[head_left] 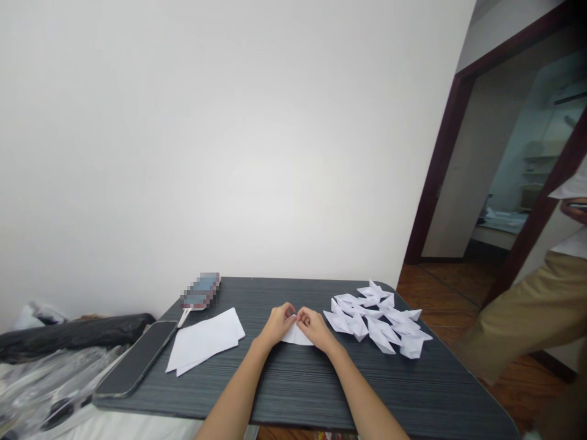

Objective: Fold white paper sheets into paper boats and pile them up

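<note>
Near the middle of the dark table, a small folded sheet of white paper (pixel 297 337) is pinched between my two hands. My left hand (pixel 277 324) grips its left side with curled fingers. On the right side, my right hand (pixel 313 327) closes thumb and fingers on the same paper, and the hands nearly meet at its top. The fingers cover much of the upper part, so its exact folds are hidden. Several folded white paper boats (pixel 367 315) lie grouped to the right of my right hand. Flat white paper sheets (pixel 206 339) rest to the left.
A black phone (pixel 137 360) lies along the left edge of the table (pixel 293 391). Behind it is a blurred-out device (pixel 200 292) with a white cable. Plastic-wrapped items (pixel 59 373) sit beyond the left edge. At the right, a person in tan trousers (pixel 518 318) stands by a doorway.
</note>
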Demonstrator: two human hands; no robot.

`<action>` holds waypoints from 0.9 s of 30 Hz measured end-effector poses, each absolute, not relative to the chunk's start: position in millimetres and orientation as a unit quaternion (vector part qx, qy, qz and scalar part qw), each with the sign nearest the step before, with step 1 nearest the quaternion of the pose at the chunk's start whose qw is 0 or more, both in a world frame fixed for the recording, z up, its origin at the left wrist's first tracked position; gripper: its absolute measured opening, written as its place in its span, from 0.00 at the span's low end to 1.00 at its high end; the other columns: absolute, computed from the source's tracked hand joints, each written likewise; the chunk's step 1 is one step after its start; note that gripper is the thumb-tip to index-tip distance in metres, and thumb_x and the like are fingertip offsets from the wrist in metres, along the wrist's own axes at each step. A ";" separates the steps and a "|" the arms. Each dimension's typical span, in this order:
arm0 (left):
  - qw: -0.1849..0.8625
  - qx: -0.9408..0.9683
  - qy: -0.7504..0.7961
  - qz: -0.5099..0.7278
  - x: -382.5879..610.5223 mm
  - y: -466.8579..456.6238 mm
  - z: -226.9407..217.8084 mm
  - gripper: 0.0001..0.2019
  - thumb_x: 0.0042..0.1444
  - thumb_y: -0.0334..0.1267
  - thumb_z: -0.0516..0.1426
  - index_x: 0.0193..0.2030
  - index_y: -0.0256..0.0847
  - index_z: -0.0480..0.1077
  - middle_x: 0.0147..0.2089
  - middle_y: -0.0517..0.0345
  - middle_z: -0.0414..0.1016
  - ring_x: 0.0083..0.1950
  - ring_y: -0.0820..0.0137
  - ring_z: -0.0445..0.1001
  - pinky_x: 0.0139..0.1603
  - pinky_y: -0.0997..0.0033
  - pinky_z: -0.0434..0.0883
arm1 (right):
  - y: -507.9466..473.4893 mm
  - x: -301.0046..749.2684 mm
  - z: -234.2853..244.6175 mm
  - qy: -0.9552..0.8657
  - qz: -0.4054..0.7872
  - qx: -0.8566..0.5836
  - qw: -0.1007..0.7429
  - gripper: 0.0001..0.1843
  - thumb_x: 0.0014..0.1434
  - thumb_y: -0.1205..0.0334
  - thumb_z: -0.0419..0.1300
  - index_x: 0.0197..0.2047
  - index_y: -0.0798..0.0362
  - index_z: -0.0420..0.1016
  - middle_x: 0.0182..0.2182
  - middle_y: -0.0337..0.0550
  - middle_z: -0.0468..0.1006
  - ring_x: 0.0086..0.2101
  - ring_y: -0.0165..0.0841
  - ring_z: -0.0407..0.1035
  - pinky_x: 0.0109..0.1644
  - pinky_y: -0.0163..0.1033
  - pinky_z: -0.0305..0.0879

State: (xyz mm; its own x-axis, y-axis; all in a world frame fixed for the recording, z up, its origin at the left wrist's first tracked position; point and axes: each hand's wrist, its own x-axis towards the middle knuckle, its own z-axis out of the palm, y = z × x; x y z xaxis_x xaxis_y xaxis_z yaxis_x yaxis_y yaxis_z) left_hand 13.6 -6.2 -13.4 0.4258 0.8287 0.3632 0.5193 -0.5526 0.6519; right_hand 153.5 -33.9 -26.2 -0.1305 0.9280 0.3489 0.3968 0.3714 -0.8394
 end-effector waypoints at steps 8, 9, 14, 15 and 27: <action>0.168 0.918 0.282 0.222 5.4 -20.6 -1.5 0.17 0.45 0.41 0.55 0.43 0.39 0.66 0.47 0.53 0.62 0.47 0.67 0.63 0.49 0.70 0.59 | -29.8 153.8 -36.3 -0.713 0.058 -0.585 0.382 0.05 0.47 0.70 0.49 0.27 0.53 0.65 0.29 0.40 0.66 0.35 0.32 0.61 0.37 0.36 0.51; 0.172 0.923 0.271 0.211 4.0 -20.8 0.0 0.19 0.45 0.43 0.56 0.45 0.40 0.65 0.48 0.53 0.63 0.47 0.67 0.63 0.50 0.70 0.59 | -29.2 154.3 -36.6 -0.713 0.058 -0.584 0.382 0.06 0.47 0.70 0.49 0.27 0.53 0.65 0.29 0.41 0.66 0.35 0.33 0.60 0.37 0.36 0.52; 0.145 0.932 0.269 0.192 0.8 -18.8 0.0 0.19 0.49 0.45 0.52 0.47 0.40 0.65 0.49 0.51 0.64 0.49 0.65 0.63 0.51 0.68 0.58 | -31.7 156.3 -32.6 -0.726 0.077 -0.566 0.383 0.07 0.49 0.71 0.49 0.27 0.54 0.67 0.30 0.43 0.67 0.36 0.33 0.61 0.39 0.38 0.55; 0.141 0.934 0.269 0.190 0.6 -18.6 -0.1 0.19 0.50 0.45 0.51 0.47 0.40 0.65 0.50 0.51 0.64 0.50 0.65 0.63 0.51 0.68 0.58 | -33.4 156.5 -30.8 -0.731 0.083 -0.559 0.383 0.08 0.50 0.71 0.48 0.27 0.54 0.67 0.31 0.43 0.67 0.36 0.33 0.61 0.40 0.38 0.55; 0.145 0.924 0.285 0.210 -2.1 -17.1 -0.8 0.16 0.56 0.40 0.44 0.47 0.40 0.64 0.53 0.54 0.63 0.55 0.69 0.59 0.55 0.67 0.54 | -45.4 169.0 -24.7 -0.802 0.138 -0.453 0.363 0.15 0.49 0.67 0.52 0.43 0.52 0.68 0.43 0.45 0.66 0.46 0.33 0.58 0.50 0.42 0.52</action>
State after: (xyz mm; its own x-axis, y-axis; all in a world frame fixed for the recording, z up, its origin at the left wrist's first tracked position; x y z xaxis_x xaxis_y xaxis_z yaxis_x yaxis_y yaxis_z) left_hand -2.1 -17.1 -0.8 0.7497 0.5871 0.3054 0.4655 -0.7958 0.3872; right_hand 169.0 -45.4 -24.7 -0.3261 0.8272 0.4577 0.6266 0.5516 -0.5505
